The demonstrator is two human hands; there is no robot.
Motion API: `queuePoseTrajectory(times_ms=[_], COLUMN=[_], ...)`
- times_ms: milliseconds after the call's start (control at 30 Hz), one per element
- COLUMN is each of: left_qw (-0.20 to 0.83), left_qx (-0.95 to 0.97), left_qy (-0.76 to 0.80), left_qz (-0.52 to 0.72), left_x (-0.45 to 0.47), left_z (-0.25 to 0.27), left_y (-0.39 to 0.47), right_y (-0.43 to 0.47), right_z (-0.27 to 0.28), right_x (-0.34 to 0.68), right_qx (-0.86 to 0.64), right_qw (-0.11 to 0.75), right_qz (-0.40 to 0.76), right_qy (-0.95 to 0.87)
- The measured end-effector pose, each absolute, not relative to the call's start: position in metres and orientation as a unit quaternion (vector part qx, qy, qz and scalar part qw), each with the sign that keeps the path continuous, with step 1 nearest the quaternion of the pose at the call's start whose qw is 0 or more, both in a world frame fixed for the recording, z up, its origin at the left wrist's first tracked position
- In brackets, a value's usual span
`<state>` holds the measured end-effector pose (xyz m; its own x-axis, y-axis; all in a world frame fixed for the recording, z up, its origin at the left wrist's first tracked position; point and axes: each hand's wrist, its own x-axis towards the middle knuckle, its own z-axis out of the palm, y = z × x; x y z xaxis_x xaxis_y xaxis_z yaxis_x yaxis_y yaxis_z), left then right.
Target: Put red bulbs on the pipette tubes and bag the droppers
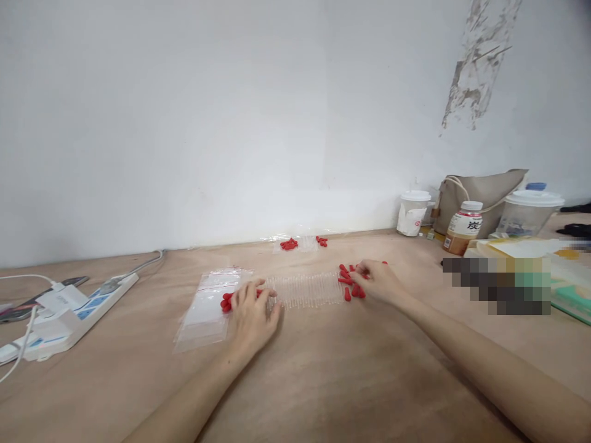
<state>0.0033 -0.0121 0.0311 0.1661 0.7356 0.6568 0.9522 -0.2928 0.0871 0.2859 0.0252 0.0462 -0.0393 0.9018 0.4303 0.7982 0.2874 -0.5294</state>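
Note:
A row of thin clear glass tubes lies side by side on the wooden table. Over its left end rests my left hand, palm down with fingers bent and apart. Red rubber bulbs show just left of those fingertips; what lies under the fingers is partly hidden. At the row's right end is a loose pile of red rubber bulbs. My right hand reaches into this pile, its thumb and fingers pinched together at a red bulb. Clear zip bags lie flat beside my left hand.
Against the wall lie bags with more red bulbs. A white power strip with plugs and cables is on the left. On the right stand a paper cup, a drink bottle, a grey bag and a lidded plastic tub.

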Motion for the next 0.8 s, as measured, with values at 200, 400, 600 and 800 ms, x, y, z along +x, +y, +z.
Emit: queuePoseTrajectory(times_ms=[200,400,600,800], left_qw=[0.187,0.17,0.176,0.19], left_qx=[-0.691,-0.655,-0.66,-0.67], left_qy=[-0.666,-0.73,-0.729,-0.713], left_qz=[-0.209,-0.095,-0.048,-0.082], left_x=[-0.004,0.016,0.027,0.036], left_z=[0.042,0.045,0.041,0.041], left_y=[0.021,0.045,0.048,0.048], right_y=[-0.003,-0.009,-0.014,-0.015], right_z=[0.015,-0.002,0.002,0.004], right_x=[0.232,0.223,0.226,0.226], right_qx=[-0.337,-0.335,-0.341,-0.355], right_qw=[0.328,0.392,0.381,0.363], right_qz=[-0.18,-0.155,-0.112,-0.083], right_qy=[-0.864,-0.843,-0.852,-0.857])
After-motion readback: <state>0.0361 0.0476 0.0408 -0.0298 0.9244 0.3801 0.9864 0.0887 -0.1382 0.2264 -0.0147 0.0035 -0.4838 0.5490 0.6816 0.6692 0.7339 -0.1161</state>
